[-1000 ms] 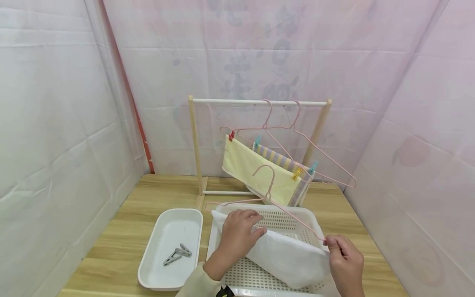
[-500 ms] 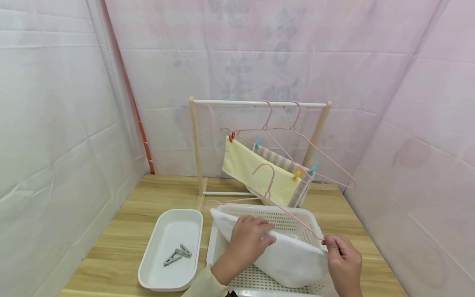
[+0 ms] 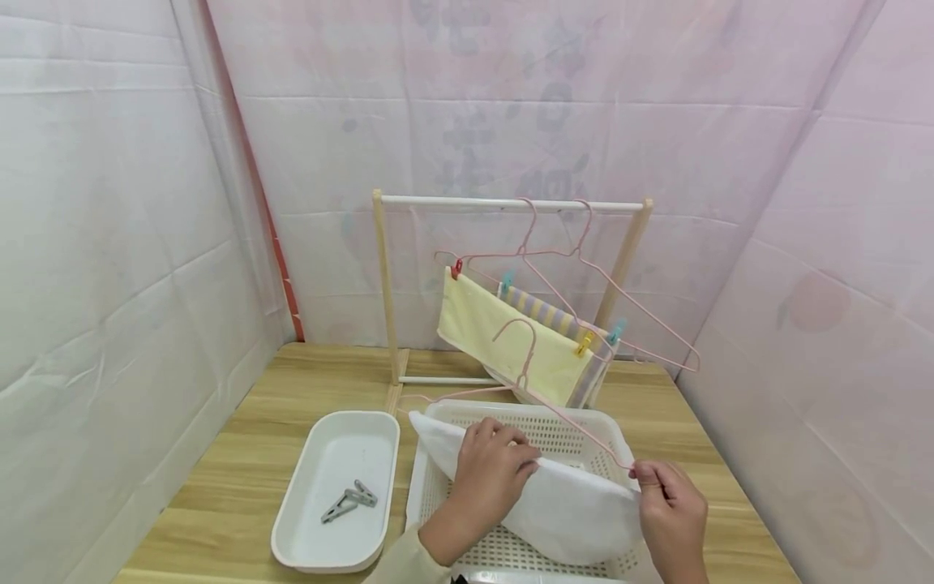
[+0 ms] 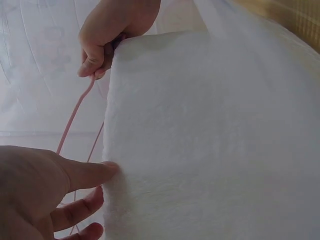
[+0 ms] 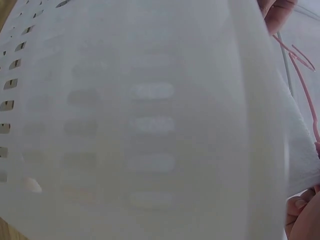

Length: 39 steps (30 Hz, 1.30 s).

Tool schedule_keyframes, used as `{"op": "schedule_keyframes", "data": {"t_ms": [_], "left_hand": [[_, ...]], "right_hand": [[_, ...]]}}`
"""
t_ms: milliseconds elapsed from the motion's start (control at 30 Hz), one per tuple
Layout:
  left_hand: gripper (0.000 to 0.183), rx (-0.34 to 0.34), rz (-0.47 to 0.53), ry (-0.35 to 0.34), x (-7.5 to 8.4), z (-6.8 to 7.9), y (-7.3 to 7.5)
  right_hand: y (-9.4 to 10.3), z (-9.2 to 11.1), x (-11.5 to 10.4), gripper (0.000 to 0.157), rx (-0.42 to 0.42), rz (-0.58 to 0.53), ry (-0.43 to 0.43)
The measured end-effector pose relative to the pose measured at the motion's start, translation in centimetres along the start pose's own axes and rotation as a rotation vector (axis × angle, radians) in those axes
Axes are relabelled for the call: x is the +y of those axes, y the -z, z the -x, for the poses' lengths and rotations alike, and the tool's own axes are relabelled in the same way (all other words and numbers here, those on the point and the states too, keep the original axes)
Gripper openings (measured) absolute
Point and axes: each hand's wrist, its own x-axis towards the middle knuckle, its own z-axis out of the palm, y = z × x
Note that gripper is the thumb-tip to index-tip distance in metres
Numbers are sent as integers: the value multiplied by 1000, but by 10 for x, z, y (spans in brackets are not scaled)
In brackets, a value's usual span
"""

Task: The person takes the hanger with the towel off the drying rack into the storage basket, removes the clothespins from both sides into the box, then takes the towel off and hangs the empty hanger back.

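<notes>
A white towel (image 3: pixel 580 519) hangs along the lower bar of a pink clothes hanger (image 3: pixel 569 418), above the white perforated basket (image 3: pixel 613 430). My left hand (image 3: pixel 487 474) pinches the towel's top edge near its middle, and in the left wrist view the thumb (image 4: pixel 92 174) lies on the cloth's border. My right hand (image 3: pixel 673 511) grips the hanger's right end with the towel's corner beside it. The hook stands upright, tilted toward the left. In the right wrist view the basket wall (image 5: pixel 210 125) hides most of the work.
Two grey clothespins (image 3: pixel 349 501) lie in a white tray (image 3: pixel 292 519) left of the basket. Behind stands a rack (image 3: pixel 452 200) with two pink hangers, a yellow cloth (image 3: pixel 503 328) and a striped cloth (image 3: pixel 543 308), clipped with coloured pegs. White sheeting (image 3: pixel 131 243) surrounds the table.
My left hand has moved right along the towel's top edge, and its thumb and fingers have closed on it. My right hand and the hanger have shifted slightly left.
</notes>
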Motion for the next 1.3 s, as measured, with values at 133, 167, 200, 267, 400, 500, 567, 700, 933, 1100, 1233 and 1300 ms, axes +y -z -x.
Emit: {"op": "schedule_keyframes", "data": {"t_ms": [133,167,200,267,400,500,567,700,933,1100,1233,1300], "left_hand": [[8,59,-26,-21,1,0,-1],[8,75,-34,-28,1,0,-1],[8,91,-44,-35,1,0,-1],[8,113,-54,-43,1,0,0],[8,133,-61,-50,2,0,0],[8,140,-60,-57,2,1,0],[8,148,-63,-64,2,2,-1],[9,169,-69,-80,1,3,-2],[9,171,-83,-97,0,8,-4],[11,161,-109,-117,1,11,-2],[11,127,-122,-129,3,14,0],[11,107,-129,-129,3,17,0]], "right_hand": [[-1,-1,0,23,11,-1,10],[-1,-1,0,23,13,0,12],[-2,-2,0,23,15,0,13],[-2,-2,0,23,18,2,11],[-2,-3,0,23,27,11,5],[-2,-3,-1,23,41,21,-2],[-3,-3,-1,21,54,28,-7],[-4,-3,0,20,86,36,-17],[-6,-4,-1,19,95,45,-19],[-9,-4,1,18,95,50,-23],[-11,-4,2,18,96,60,-37],[-11,-4,2,18,96,65,-44]]}}
